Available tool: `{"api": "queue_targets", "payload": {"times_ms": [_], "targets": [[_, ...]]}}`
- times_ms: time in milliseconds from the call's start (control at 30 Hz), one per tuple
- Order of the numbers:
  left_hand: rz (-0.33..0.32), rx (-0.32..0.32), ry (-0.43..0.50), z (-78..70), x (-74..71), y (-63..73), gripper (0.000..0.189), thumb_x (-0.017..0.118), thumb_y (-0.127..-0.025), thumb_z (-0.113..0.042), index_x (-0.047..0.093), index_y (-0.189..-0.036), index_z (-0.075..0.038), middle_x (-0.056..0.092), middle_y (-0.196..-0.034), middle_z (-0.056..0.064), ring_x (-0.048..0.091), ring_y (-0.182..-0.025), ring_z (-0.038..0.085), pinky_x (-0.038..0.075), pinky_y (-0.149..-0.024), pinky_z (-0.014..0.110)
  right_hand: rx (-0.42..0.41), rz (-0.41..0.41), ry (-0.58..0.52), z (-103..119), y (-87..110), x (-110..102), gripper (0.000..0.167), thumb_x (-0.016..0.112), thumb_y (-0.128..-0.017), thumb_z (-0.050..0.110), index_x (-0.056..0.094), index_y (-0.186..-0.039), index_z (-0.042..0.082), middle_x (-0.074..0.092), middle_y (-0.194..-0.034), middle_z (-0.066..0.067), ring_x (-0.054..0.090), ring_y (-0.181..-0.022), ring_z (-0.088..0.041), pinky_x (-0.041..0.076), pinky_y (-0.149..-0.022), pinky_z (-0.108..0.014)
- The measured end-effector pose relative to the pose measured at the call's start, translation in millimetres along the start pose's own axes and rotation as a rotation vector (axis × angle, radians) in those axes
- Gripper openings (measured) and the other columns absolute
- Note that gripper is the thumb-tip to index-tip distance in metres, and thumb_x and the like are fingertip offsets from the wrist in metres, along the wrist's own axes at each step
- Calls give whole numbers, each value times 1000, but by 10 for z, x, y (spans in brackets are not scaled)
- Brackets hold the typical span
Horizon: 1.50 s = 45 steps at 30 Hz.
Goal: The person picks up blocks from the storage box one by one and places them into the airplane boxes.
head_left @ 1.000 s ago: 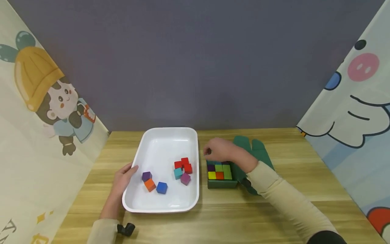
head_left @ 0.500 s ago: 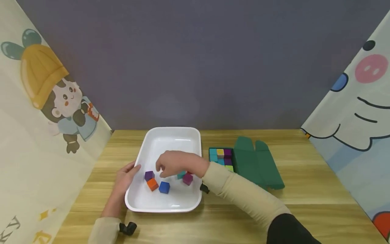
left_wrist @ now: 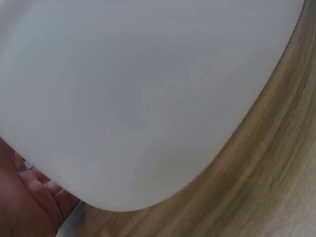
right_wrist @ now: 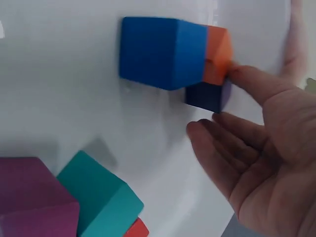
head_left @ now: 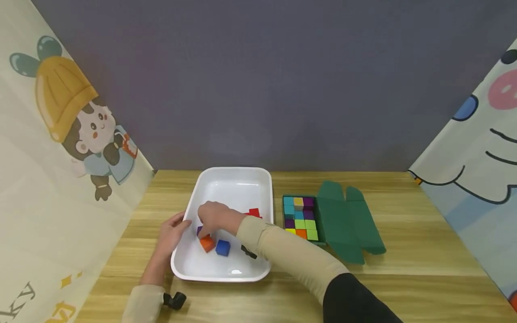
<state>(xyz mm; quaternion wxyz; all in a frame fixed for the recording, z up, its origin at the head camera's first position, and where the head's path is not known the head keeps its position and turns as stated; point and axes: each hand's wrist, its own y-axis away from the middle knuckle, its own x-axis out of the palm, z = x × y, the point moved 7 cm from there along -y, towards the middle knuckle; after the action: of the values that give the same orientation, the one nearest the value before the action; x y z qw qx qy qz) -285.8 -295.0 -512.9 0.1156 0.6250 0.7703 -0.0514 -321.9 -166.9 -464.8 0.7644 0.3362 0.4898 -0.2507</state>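
The table [head_left: 412, 255] bears a white tray [head_left: 234, 188] and, right of it, a green box [head_left: 319, 224] with its lid folded out. I observe the left hand [head_left: 171, 234] gripping the tray's left rim, thumb on top. The right hand [head_left: 212, 217] is inside the tray, thumb and fingers parted about the purple cube [right_wrist: 203, 97]; contact cannot be told. The orange cube [head_left: 208, 244] sits beside it, the blue cube [head_left: 223, 248] nearby.

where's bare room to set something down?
Free: far end of the white tray, beyond the right hand; table right of the open green lid. Crowded: around the orange cube and blue cube, at the right hand; the green box, with rows of cubes.
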Motion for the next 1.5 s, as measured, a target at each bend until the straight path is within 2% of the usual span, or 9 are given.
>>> {"api": "queue_targets", "payload": {"times_ms": [267, 500, 600, 733, 900, 1067, 1267, 1367, 1500], "targets": [[-13, -10, 29, 9, 25, 38, 41, 60, -93, -6, 55, -132, 6, 62, -120, 27, 66, -85, 16, 58, -71, 32, -64, 35, 12, 49, -49, 54, 18, 78, -79, 27, 64, -76, 18, 62, -70, 9, 56, -63, -8, 47, -55, -21], [-22, 4, 22, -5, -16, 21, 41, 60, -93, -7, 55, -131, 7, 63, -115, 29, 66, -82, 18, 58, -69, 30, -110, -27, -15, -102, 51, -173, 17, 78, -80, 22, 65, -87, 15, 61, -76, 8, 56, -70, -7, 47, -59, -19], [-23, -5, 10, 5, -4, 17, 41, 60, -93, -8, 55, -131, 7, 62, -116, 28, 65, -81, 16, 57, -70, 28, -104, -41, -49, -267, 217, -308, 23, 80, -80, 22, 65, -96, 15, 59, -81, 8, 55, -75, -9, 48, -62, -19], [-24, -26, -23, 0, 0, 26, 43, 59, -94, -10, 53, -133, 7, 60, -120, 27, 64, -83, 14, 56, -70, 26, -97, -52, -98, -521, 557, -489, 28, 80, -79, 21, 64, -101, 16, 59, -86, 7, 55, -79, -11, 49, -64, -19], [-18, -19, -45, -43, 6, 32, 44, 60, -94, -12, 52, -134, 7, 59, -123, 28, 64, -85, 15, 55, -73, 26, -99, -114, -120, -887, 1063, -698, 27, 77, -79, 16, 64, -103, 14, 58, -89, 4, 54, -82, -14, 51, -66, -21], [-4, -40, -88, -44, -18, 81, 45, 60, -95, -14, 52, -135, 5, 58, -125, 27, 63, -87, 15, 55, -72, 25, -87, -176, -141, -1278, 1469, -767, 20, 74, -81, 14, 65, -99, 13, 56, -87, 2, 53, -78, -15, 50, -63, -23], [33, -32, -143, -71, -34, 110, 49, 58, -97, -19, 48, -139, 3, 54, -131, 29, 63, -98, 25, 56, -74, 27, -87, -220, -137, -1703, 1730, -781, 24, 69, -79, 10, 68, -103, 6, 61, -93, -2, 52, -78, -18, 50, -67, -31], [54, -41, -163, -83, -16, 100, 51, 58, -98, -24, 47, -141, 2, 52, -133, 29, 62, -103, 29, 56, -76, 28, -82, -217, -127, -1840, 1811, -769, 28, 69, -80, 9, 67, -108, 3, 62, -100, -5, 52, -82, -19, 51, -73, -34], [88, -74, -153, -82, 13, 92, 55, 56, -99, -29, 43, -143, 1, 49, -137, 27, 60, -107, 29, 55, -78, 27, -65, -201, -128, -1943, 1891, -736, 29, 71, -81, 9, 67, -109, 2, 63, -102, -7, 54, -86, -20, 52, -76, -35]]}}
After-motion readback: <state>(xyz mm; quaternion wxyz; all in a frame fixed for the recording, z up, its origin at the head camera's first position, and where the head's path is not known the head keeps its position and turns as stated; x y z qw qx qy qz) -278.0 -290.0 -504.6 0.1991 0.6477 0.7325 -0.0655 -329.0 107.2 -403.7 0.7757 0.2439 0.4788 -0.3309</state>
